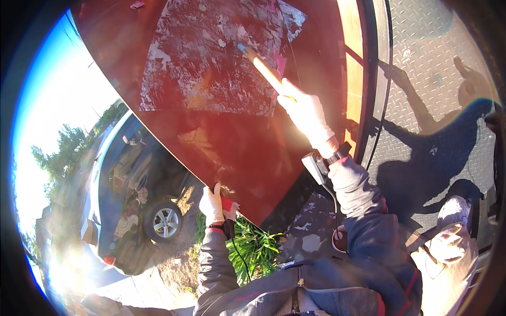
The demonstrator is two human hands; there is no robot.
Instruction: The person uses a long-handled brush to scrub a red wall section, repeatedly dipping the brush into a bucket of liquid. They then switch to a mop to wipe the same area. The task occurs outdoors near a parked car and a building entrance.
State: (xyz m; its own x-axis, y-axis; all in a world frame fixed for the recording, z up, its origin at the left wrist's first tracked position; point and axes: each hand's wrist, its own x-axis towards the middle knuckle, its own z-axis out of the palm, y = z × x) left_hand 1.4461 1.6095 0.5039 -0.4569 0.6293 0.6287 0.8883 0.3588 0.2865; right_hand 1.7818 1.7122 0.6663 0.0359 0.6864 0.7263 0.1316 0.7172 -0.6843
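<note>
A red painted panel (245, 150) fills the middle. On it lies a patch of whitish, torn film residue (205, 59), with pink scraps along its right side. My right hand (304, 110), in a white glove, grips a long light-coloured handle (267, 75). The handle's bluish tip reaches over the patch; glare hides the kind of tool and whether it touches. My left hand (212, 204), also gloved, holds the panel's lower left edge between thumb and fingers. Beside those fingers shows a small red piece (227, 203), perhaps a rag or part of the panel.
Diamond-plate metal (431, 98) bearing my shadow runs along the right. A dark car (142, 189) stands at the left. Below the panel's edge grow green leafy plants (253, 245). A cup-like container (339, 240) sits under my right arm. Cables hang from both wrist devices.
</note>
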